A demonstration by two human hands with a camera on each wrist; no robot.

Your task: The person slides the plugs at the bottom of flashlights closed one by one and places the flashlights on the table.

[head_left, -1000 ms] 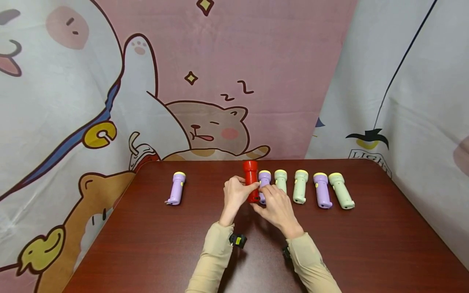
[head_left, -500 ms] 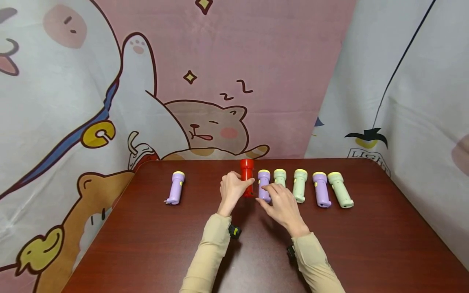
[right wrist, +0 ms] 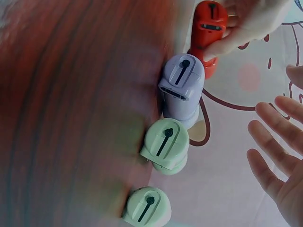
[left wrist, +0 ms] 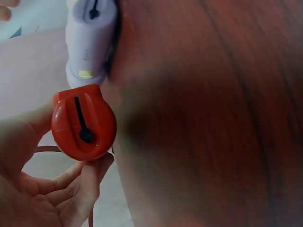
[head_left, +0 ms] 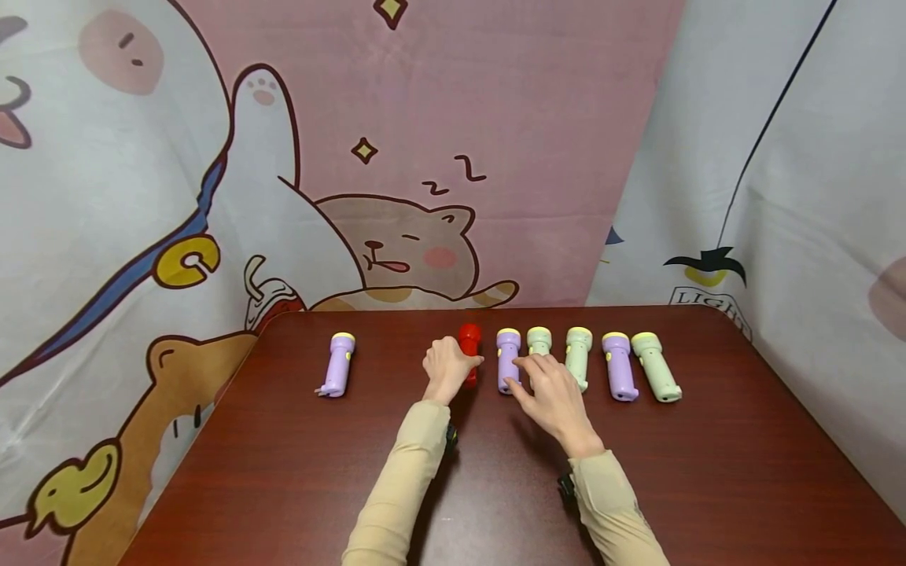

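My left hand (head_left: 446,371) grips the red flashlight (head_left: 469,339), which lies at the back middle of the table with its wide head pointing away. In the left wrist view, fingers and thumb are around the red flashlight (left wrist: 85,124), and its slotted end faces the camera. Just right of it lies a purple flashlight (head_left: 507,354). Over the table, right of that purple one, my right hand (head_left: 557,401) has its fingers spread and partly hides a green flashlight (head_left: 539,339). The right wrist view shows this hand (right wrist: 281,156) holding nothing.
Further right in the row lie a green flashlight (head_left: 578,354), a purple flashlight (head_left: 620,368) and another green flashlight (head_left: 658,369). One purple flashlight (head_left: 337,365) lies apart at the left. A printed cloth (head_left: 552,157) hangs behind the table (head_left: 283,472).
My left hand has moved the red flashlight left, away from the purple one, and lowered it. The right hand has drawn back slightly to the right, off the purple flashlight.
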